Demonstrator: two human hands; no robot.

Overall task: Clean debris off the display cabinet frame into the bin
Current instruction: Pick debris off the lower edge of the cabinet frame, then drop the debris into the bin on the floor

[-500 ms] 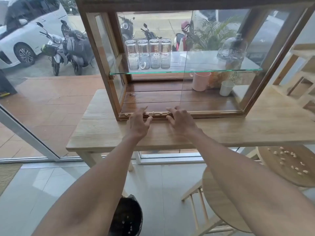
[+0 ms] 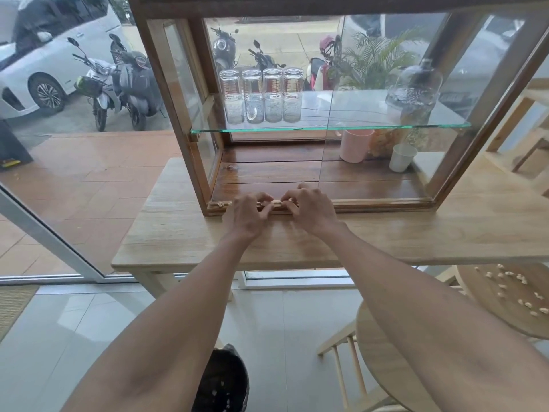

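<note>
Up close, at the cabinet's lower front rail
Left hand: the left hand rests on the bottom rail of the display cabinet frame, fingers curled down into the track; whether they pinch anything cannot be told.
Right hand: the right hand sits just beside the left, nearly touching it, fingertips bent onto the same rail; its grasp likewise cannot be told.
Debris: pale crumbs of debris lie in the rail's groove just left of the left hand; more may be hidden under the fingers.
Bin: a black bin stands on the tiled floor well below the hands, between the forearms, with pale flecks inside.
Table: the cabinet stands on a light wooden table, which runs under both wrists.
Beyond the hands: four upturned glasses line a glass shelf above; a pink cup and a white cup stand on the cabinet floor, up and right.
Stool: a round stool to the lower right of the right hand carries scattered pale bits.
</note>
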